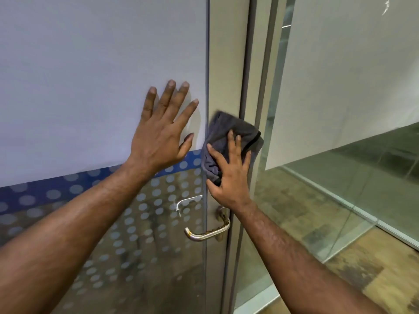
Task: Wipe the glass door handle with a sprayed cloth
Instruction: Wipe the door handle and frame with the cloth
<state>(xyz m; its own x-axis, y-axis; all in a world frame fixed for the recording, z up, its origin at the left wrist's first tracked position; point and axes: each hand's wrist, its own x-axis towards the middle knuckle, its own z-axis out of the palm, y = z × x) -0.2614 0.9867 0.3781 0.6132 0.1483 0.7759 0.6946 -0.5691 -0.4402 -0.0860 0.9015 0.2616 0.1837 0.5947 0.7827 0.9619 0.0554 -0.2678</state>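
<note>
A glass door with frosted film, a blue band and grey dots fills the left side. Its metal lever handle, stained with rust, sticks out from the door's metal stile low in the middle. My left hand lies flat on the frosted glass, fingers spread, holding nothing. My right hand presses a dark grey cloth against the stile, well above the handle. The cloth is bunched under my palm and fingers. A second handle on the far side shows through the glass.
A metal door frame runs upright just right of the cloth. Beyond it stands a fixed glass partition with frosted film on top and bare glass below. Wood-patterned floor shows at the lower right.
</note>
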